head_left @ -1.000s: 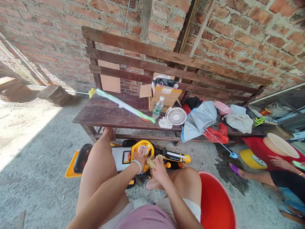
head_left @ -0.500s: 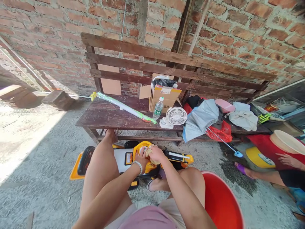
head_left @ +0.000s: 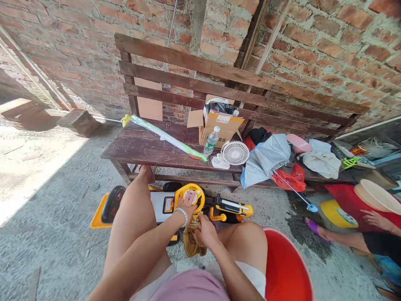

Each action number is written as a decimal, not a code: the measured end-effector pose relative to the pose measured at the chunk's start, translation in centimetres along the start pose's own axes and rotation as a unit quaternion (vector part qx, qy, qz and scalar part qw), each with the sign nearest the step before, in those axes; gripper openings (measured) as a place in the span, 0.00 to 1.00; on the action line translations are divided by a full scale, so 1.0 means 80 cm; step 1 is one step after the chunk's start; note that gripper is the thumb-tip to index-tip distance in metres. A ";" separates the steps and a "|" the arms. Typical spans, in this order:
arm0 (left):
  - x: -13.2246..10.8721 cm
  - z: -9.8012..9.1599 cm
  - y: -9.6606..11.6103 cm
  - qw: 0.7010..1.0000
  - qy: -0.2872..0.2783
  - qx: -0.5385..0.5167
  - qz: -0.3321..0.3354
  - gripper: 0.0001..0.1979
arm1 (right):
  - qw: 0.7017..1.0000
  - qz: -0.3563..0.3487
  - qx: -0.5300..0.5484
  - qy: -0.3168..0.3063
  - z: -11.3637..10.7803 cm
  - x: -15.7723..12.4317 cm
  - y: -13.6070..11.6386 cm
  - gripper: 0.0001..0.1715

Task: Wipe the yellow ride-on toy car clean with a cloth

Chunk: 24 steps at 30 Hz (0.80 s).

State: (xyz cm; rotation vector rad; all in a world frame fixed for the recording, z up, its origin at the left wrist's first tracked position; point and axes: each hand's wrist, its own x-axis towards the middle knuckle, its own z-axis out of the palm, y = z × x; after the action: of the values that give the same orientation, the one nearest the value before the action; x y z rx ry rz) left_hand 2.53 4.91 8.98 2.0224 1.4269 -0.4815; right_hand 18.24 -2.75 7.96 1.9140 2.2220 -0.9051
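My right hand (head_left: pixel 206 230) is closed around a bunched brownish-yellow cloth (head_left: pixel 193 242), which hangs down between my knees. My left hand (head_left: pixel 187 206), with a beaded bracelet at its wrist, rests with fingers stretched out on the yellow steering wheel (head_left: pixel 202 193) of a toy ride-on vehicle. That vehicle has a white body (head_left: pixel 157 204), a black seat (head_left: pixel 113 205) and a yellow-and-black front arm (head_left: pixel 233 205). It lies crosswise in front of me, between my legs and the bench. The cloth's upper part is close to the left hand's fingertips; whether they touch is unclear.
A red bucket (head_left: pixel 286 267) stands by my right knee. The wooden bench (head_left: pixel 140 146) ahead holds a cardboard box (head_left: pixel 216 129), water bottle (head_left: pixel 211 142), white fan (head_left: pixel 234 153), wrapped long item (head_left: pixel 166 137) and silver umbrella (head_left: pixel 266 159). At right, another person's hand (head_left: pixel 377 219) is near a beige basin (head_left: pixel 377 196).
My right hand has drawn the cloth off the steering wheel, down toward me, so the wheel now shows. The left hand stays at the wheel. The view has shifted slightly.
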 end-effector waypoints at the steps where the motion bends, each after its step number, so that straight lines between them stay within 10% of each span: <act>1: 0.003 0.005 -0.004 1.000 0.005 -0.003 -0.001 0.51 | 1.000 0.000 -0.015 0.014 -0.013 0.006 -0.005 0.24; 9: 0.006 0.015 -0.006 0.999 0.021 0.033 0.004 0.52 | 0.987 0.090 -0.122 0.052 -0.076 0.062 -0.035 0.28; 24: 0.001 0.012 -0.001 0.999 0.028 0.021 0.006 0.47 | 0.981 -0.037 -0.167 0.095 -0.099 0.100 -0.042 0.17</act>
State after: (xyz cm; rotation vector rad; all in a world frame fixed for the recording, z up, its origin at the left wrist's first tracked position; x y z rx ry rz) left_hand 2.58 4.35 8.16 2.0909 1.4492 -0.4564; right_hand 15.89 7.86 12.43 1.8360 2.3775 -0.3329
